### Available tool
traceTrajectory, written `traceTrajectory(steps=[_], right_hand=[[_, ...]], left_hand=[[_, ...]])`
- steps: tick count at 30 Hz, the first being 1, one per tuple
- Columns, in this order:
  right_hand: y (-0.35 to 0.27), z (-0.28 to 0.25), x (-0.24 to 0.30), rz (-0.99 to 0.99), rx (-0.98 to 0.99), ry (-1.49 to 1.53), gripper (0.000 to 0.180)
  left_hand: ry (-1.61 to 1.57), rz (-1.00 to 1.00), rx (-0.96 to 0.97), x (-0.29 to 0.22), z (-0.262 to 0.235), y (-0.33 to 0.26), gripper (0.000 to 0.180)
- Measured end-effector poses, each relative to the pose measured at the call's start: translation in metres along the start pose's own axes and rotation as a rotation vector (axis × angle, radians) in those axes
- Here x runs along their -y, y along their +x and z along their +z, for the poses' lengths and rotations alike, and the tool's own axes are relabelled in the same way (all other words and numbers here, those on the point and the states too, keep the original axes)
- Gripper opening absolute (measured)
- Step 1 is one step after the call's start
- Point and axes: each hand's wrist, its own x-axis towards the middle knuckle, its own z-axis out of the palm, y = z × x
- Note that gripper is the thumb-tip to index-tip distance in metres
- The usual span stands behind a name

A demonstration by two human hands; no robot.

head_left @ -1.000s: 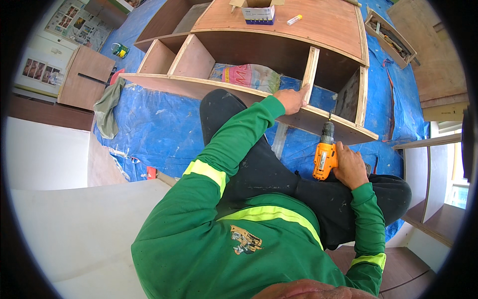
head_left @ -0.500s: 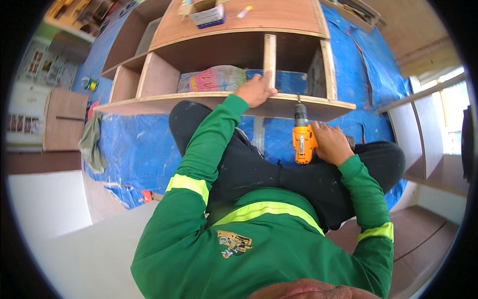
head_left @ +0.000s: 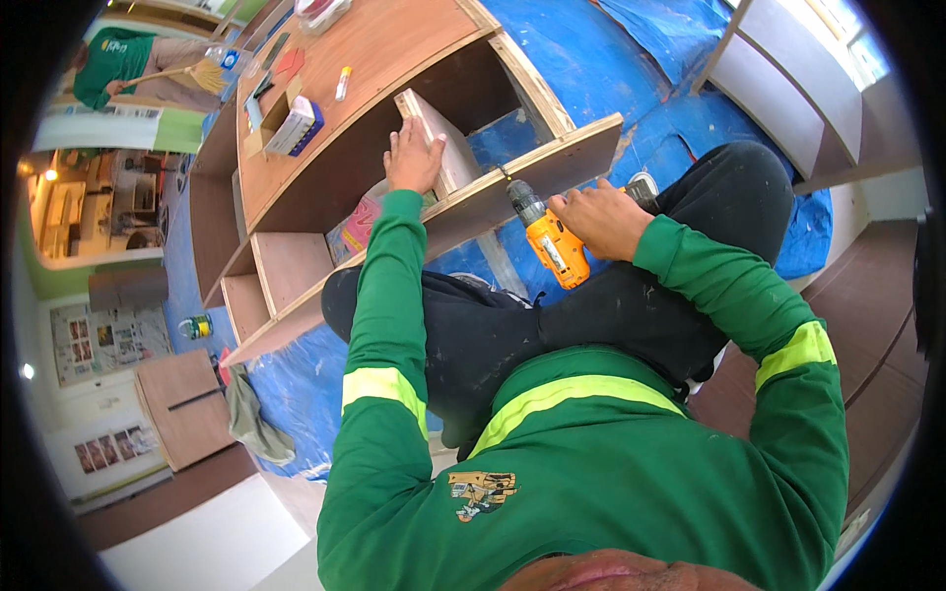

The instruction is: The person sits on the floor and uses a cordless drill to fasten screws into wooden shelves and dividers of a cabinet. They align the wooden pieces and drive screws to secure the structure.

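My left hand (head_left: 414, 160) lies with fingers spread against the left side of an upright wooden divider (head_left: 448, 148) inside a low plywood cabinet (head_left: 394, 74). In my right hand (head_left: 603, 219) is an orange and black cordless drill (head_left: 557, 248), held above my crossed legs. Its bit (head_left: 506, 172) points away from me and reaches the cabinet's near front board (head_left: 552, 163); whether it touches the board I cannot tell. Part of a pink printed sack (head_left: 357, 225) shows in the compartment left of the divider.
On the cabinet panel stand an open small box (head_left: 294, 126) and a white tube with a yellow cap (head_left: 343, 84). Blue sheeting (head_left: 631, 59) covers the floor. A grey-green cloth (head_left: 258, 419) lies at left. Far left, a person in green (head_left: 123, 64) holds a broom (head_left: 202, 74).
My view has turned, so the cabinet appears slanted. My left hand has moved from the divider's near end to farther along its side, fingers now spread. The drill stays in my right hand.
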Motion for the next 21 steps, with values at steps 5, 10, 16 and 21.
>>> traceTrajectory(steps=[5,10,16,21], right_hand=[[-0.002,-0.002,0.003,-0.027,-0.063,0.037,0.033],[-0.006,-0.009,0.007,-0.029,-0.096,0.068,0.024],[0.005,-0.044,0.038,-0.092,-0.148,0.061,0.036],[-0.004,-0.041,0.043,-0.121,-0.195,0.142,0.036]], left_hand=[[0.051,-0.018,0.0,0.025,0.006,0.038,0.085],[0.15,0.011,0.093,0.011,-0.008,0.068,0.09],[0.172,0.115,0.338,0.058,-0.041,0.093,0.086],[0.164,0.114,0.409,0.052,-0.046,0.09,0.08]])
